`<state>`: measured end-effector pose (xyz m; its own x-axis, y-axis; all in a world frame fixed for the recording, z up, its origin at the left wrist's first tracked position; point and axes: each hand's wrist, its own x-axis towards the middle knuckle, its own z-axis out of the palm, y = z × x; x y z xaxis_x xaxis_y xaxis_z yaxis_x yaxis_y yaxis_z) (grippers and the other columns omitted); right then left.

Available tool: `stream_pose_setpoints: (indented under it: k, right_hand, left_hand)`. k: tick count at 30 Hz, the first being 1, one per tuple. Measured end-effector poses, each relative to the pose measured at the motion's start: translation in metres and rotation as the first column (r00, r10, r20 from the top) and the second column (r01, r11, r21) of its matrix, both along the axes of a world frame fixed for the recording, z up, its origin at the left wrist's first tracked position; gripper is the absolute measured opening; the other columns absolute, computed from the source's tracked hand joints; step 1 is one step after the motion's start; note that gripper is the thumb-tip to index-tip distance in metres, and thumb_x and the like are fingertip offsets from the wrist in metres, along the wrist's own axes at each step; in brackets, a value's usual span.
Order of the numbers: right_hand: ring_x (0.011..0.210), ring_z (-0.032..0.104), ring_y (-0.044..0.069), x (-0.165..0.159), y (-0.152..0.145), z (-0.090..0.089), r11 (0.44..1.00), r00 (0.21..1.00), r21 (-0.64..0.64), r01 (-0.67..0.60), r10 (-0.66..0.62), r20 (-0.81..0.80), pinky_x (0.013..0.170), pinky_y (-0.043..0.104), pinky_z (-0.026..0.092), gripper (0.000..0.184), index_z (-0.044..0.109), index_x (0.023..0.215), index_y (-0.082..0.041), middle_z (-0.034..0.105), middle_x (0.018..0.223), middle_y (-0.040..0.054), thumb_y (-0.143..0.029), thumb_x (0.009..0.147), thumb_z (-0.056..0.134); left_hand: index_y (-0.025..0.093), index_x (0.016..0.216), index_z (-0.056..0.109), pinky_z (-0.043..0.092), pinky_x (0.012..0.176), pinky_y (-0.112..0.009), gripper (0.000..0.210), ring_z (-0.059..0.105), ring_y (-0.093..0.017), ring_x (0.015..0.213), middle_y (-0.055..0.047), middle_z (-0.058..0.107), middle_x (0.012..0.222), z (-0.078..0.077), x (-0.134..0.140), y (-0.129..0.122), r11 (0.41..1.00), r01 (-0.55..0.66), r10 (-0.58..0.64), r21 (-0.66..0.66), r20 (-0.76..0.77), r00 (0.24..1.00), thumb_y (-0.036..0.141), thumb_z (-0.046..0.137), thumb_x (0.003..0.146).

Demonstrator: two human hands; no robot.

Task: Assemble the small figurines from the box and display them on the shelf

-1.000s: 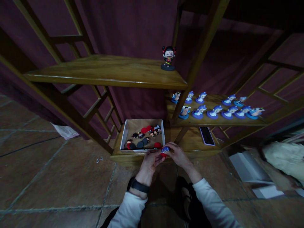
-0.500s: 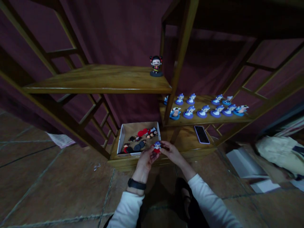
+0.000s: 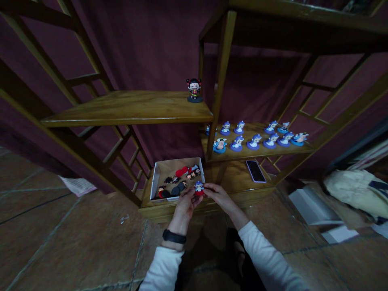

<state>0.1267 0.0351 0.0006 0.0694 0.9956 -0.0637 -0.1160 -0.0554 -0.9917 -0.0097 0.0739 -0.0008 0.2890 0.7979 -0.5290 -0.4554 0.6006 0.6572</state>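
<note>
An open box (image 3: 167,166), white outside and bare brown cardboard within, sits on the bottom shelf (image 3: 232,178) of a wooden unit, just left and far of the person's hands. Inside it, loose pieces lie scattered: red rounded pieces (image 3: 179,171) toward the far side, a cluster of small dark-haired figurines at the right, flat dark discs (image 3: 176,190) near the middle of the near side, and a figurine with red on it in the near left corner.

The blue-haired figurine (image 3: 199,187) is held in the air at the box's near right corner. Its long axis runs from head to base, roughly upright, the head far and up, the red base near and below; its face seems turned toward the person, though it is small from here. The left hand (image 3: 185,202) grips it by the base from the left, fingers closed around it; the right hand (image 3: 217,195) has its fingertips against the right side, narrowly bent.

A phone (image 3: 255,171) lies farther right on the same shelf. Above it, two rows of figurines stand on the middle shelf (image 3: 230,156); a black-haired figurine (image 3: 194,90) stands on the upper left shelf (image 3: 127,106).
</note>
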Motion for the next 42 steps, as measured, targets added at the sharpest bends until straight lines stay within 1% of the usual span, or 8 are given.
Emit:
stream_pose_setpoints:
  k: [5, 9, 14, 20, 26, 32, 38, 42]
  right_hand:
    - [0.088, 0.061, 0.019, 0.0, -0.005, 0.001, 0.998, 0.999, 0.035, -0.049, 0.048, 0.023, 0.086, 0.033, 0.044, 0.037, 0.068, 0.093, -0.019, 0.068, 0.092, 0.0029, -0.047, 0.068, 0.067]
    - [0.082, 0.061, 0.018, 0.003, -0.004, -0.007, 1.0, 0.998, 0.01, -0.015, 0.015, 0.059, 0.082, 0.032, 0.044, 0.036, 0.068, 0.088, -0.018, 0.069, 0.085, 0.0022, -0.047, 0.068, 0.067]
    - [0.077, 0.061, 0.017, 0.006, 0.0, -0.011, 0.999, 0.999, -0.038, -0.002, 0.004, 0.051, 0.077, 0.031, 0.045, 0.037, 0.069, 0.084, -0.017, 0.069, 0.081, 0.0024, -0.048, 0.066, 0.068]
    - [0.076, 0.062, 0.019, 0.006, 0.001, -0.013, 0.997, 0.999, -0.072, -0.034, 0.036, 0.032, 0.076, 0.034, 0.048, 0.045, 0.07, 0.09, -0.015, 0.07, 0.083, 0.0044, -0.051, 0.062, 0.07]
    - [0.076, 0.063, 0.019, 0.002, -0.001, -0.024, 1.0, 0.998, -0.025, -0.005, 0.007, 0.065, 0.076, 0.034, 0.048, 0.042, 0.071, 0.087, -0.017, 0.07, 0.082, 0.0028, -0.052, 0.063, 0.07]
    - [0.069, 0.062, 0.017, -0.004, -0.006, -0.01, 0.999, 0.999, -0.034, 0.033, -0.034, -0.018, 0.071, 0.033, 0.051, 0.041, 0.07, 0.089, -0.02, 0.069, 0.077, 0.002, -0.055, 0.067, 0.065]
    - [0.087, 0.063, 0.021, 0.001, -0.01, 0.001, 0.995, 0.992, -0.056, 0.082, -0.087, -0.095, 0.079, 0.037, 0.05, 0.046, 0.067, 0.098, -0.021, 0.068, 0.099, 0.0066, -0.053, 0.066, 0.067]
    - [0.088, 0.063, 0.021, 0.001, -0.008, -0.002, 0.998, 0.997, -0.031, 0.055, -0.057, -0.056, 0.084, 0.037, 0.048, 0.04, 0.066, 0.097, -0.02, 0.069, 0.097, 0.006, -0.048, 0.068, 0.066]
  left_hand:
    - [0.014, 0.085, 0.059, 0.055, 0.066, -0.03, 0.007, 0.065, -0.014, 0.062, -0.005, 0.068, 0.072, -0.003, 0.001, -0.007, 1.0, 0.004, -0.004, 0.005, 0.018, 1.0, 0.01, 0.058, 0.079]
    - [0.013, 0.084, 0.061, 0.055, 0.068, -0.031, 0.008, 0.065, -0.015, 0.065, -0.006, 0.068, 0.074, -0.002, 0.003, -0.012, 0.999, 0.032, -0.033, 0.028, 0.027, 0.999, 0.015, 0.064, 0.076]
    - [0.012, 0.079, 0.062, 0.056, 0.068, -0.031, 0.012, 0.064, -0.014, 0.064, -0.006, 0.067, 0.074, -0.001, 0.005, -0.014, 0.994, 0.031, -0.035, 0.108, 0.03, 0.999, 0.018, 0.07, 0.072]
    - [0.012, 0.08, 0.062, 0.056, 0.065, -0.031, 0.017, 0.064, -0.015, 0.064, -0.006, 0.067, 0.074, -0.009, 0.002, -0.01, 0.991, 0.026, -0.025, 0.13, -0.006, 1.0, 0.017, 0.073, 0.068]
    - [0.013, 0.077, 0.061, 0.056, 0.062, -0.03, 0.015, 0.064, -0.014, 0.061, -0.005, 0.067, 0.071, -0.013, 0.002, -0.009, 0.993, 0.021, -0.018, 0.117, -0.024, 1.0, 0.013, 0.073, 0.068]
    - [0.013, 0.077, 0.061, 0.056, 0.063, -0.026, 0.011, 0.064, -0.013, 0.065, -0.005, 0.067, 0.075, -0.003, 0.003, -0.005, 0.994, 0.055, -0.057, 0.09, 0.013, 0.998, 0.013, 0.07, 0.071]
    - [0.013, 0.081, 0.061, 0.055, 0.065, -0.028, 0.006, 0.064, -0.013, 0.066, -0.006, 0.066, 0.075, 0.0, 0.001, -0.003, 0.993, 0.072, -0.073, 0.093, 0.01, 0.997, 0.01, 0.063, 0.076]
    - [0.012, 0.081, 0.062, 0.054, 0.067, -0.03, 0.007, 0.063, -0.014, 0.066, -0.006, 0.066, 0.075, 0.003, -0.001, -0.005, 0.988, 0.084, -0.086, 0.127, 0.01, 0.996, 0.008, 0.063, 0.075]
